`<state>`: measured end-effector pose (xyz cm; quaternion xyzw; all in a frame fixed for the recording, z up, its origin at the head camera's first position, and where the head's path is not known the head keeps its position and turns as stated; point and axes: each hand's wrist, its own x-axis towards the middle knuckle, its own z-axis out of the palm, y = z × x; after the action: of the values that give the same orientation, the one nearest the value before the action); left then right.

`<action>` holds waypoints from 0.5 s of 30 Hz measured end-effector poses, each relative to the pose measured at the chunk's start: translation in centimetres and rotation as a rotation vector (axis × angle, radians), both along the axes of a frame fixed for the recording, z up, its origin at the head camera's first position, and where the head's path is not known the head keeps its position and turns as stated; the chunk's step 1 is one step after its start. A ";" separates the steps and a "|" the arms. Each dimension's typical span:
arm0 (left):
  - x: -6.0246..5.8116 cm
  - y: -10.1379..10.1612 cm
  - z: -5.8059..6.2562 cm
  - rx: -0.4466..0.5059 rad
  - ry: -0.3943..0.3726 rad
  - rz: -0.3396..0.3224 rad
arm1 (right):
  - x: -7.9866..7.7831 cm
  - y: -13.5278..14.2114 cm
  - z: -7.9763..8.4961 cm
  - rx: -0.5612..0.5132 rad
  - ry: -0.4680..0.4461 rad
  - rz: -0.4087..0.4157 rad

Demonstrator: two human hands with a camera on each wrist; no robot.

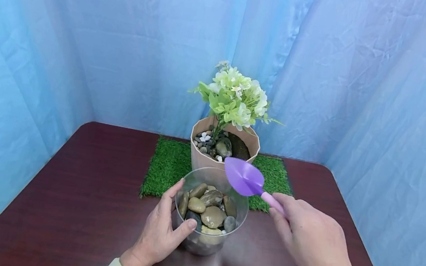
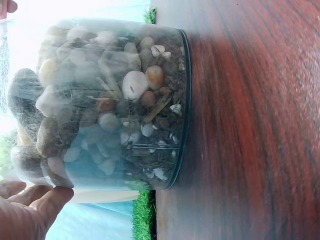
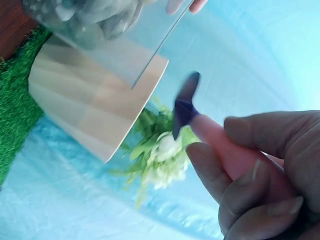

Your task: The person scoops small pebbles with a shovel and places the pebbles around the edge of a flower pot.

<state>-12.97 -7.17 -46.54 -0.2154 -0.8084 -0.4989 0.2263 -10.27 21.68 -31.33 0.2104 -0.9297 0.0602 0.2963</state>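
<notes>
A clear plastic container (image 1: 242, 210) full of stones (image 1: 212, 217) stands on the table. My left hand (image 1: 159, 234) holds its left side near the rim, thumb along the near edge. In the left wrist view, small pebbles and bits of bark show low through the wall. A small trowel with a purple blade (image 1: 241, 175) and pink handle (image 3: 227, 150) is gripped by my right hand (image 1: 315, 233). Its blade hangs over the far right rim of the container, with no stones visible on it. Right behind the container is a beige flowerpot (image 1: 198, 162).
Inside the pot are dark soil (image 1: 240, 148), a large stone (image 1: 223, 147), white pebbles and a white-flowered plant (image 1: 239, 93). The pot stands on a green turf mat (image 1: 167, 167). Blue curtains (image 1: 147, 51) enclose the dark red table (image 1: 78, 187).
</notes>
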 end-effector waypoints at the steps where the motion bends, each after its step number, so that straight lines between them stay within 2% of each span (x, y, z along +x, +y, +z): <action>1: 0.0 0.0 0.0 0.001 0.010 0.003 | 0.0 -0.3 0.1 0.008 0.013 0.021; 7: -0.1 0.0 -0.1 0.006 0.020 0.008 | -0.1 -1.3 0.7 0.048 0.075 0.103; 15: -0.1 0.1 -0.3 0.022 0.021 -0.010 | 0.0 -2.7 1.6 0.075 0.141 0.161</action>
<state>-13.09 -7.11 -46.82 -0.2223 -0.7995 -0.5064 0.2345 -10.28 18.96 -29.71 0.2991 -0.8883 0.0340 0.3468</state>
